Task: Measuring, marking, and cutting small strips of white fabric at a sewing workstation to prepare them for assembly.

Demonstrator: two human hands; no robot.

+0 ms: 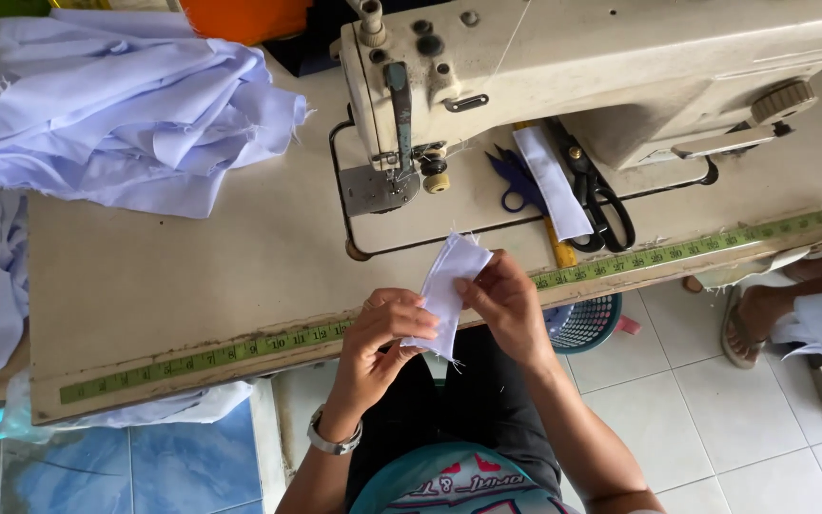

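Centre frame, a small white fabric piece is held up over the table's near edge, frayed threads showing along its top. The left hand pinches its lower end, the right hand pinches its right edge, fingers pressed together. Just below runs a green measuring tape fixed along the table edge. Bare tabletop lies open left of the hands. Above sits the sewing machine, blue scissors beside it. Upper left, a heap of pale blue cloth spills over the edge.
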